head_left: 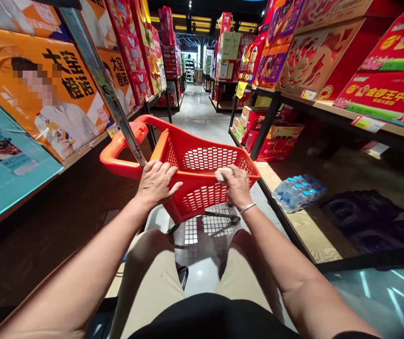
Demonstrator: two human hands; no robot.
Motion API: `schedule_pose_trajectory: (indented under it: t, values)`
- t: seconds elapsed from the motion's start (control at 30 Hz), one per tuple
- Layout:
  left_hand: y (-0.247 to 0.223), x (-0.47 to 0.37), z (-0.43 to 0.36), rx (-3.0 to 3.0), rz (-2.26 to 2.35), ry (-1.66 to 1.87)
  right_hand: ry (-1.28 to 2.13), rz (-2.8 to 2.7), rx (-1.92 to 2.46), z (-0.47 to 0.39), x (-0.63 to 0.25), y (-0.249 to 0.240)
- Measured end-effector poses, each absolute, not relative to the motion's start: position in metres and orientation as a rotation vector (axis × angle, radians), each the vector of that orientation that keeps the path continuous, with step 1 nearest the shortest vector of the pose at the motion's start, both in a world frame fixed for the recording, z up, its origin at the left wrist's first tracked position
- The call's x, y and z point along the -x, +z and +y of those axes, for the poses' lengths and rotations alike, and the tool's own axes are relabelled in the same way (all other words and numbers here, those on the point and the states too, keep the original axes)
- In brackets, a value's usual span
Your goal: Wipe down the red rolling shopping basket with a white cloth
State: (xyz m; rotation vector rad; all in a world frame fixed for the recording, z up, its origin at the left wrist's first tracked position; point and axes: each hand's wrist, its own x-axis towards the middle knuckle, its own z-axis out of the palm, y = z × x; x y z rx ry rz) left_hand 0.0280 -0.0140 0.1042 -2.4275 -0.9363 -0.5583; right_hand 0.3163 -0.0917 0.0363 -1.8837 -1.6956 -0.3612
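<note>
Glossy red-orange, honeycomb-holed cart (197,182); left grip (157,181) apart on its near side, right grip (236,184) clamped on a whitish wad (220,175)

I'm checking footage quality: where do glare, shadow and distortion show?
Head view: glare whitens the aisle floor; same head view: deep shadow dulls the dark packs at right; head view: wide-angle distortion seems to tilt a black shelf post, while the red cart looks fairly sharp.

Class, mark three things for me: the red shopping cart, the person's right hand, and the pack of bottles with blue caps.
Red shopping cart (199,178): head view, top rim of the near side.
Right hand (238,185): head view, back of the hand.
Pack of bottles (296,193): head view, middle of the wrapped pack.
</note>
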Motion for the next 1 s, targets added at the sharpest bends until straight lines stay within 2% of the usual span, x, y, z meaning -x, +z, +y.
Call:
schedule_pose_trajectory:
  t: [0.1,0.2,0.33,0.47,0.7,0.8,1.0]
  values:
    - [0.101,-0.024,-0.012,2.411,-0.942,-0.587,-0.307,-1.415,2.122,-0.099,-0.378,0.025]
    - [0.101,-0.026,-0.012,2.418,-0.953,-0.617,-0.289,-1.257,2.101,-0.095,-0.393,0.016]
    - [0.103,-0.028,-0.010,2.454,-0.960,-0.627,-0.417,-1.356,1.831,-0.078,-0.333,0.001]
    - [0.105,-0.028,-0.008,2.498,-0.976,-0.615,-0.513,-1.597,1.611,-0.067,-0.267,-0.034]
    - [0.105,-0.025,-0.005,2.456,-0.984,-0.574,-0.503,-2.171,1.573,-0.085,-0.246,-0.115]
    - [0.105,-0.024,-0.004,2.429,-0.965,-0.553,-0.542,-2.204,1.546,-0.090,-0.254,-0.109]
    - [0.103,-0.021,-0.003,2.461,-0.952,-0.580,-0.695,-1.837,1.549,-0.077,-0.303,-0.044]
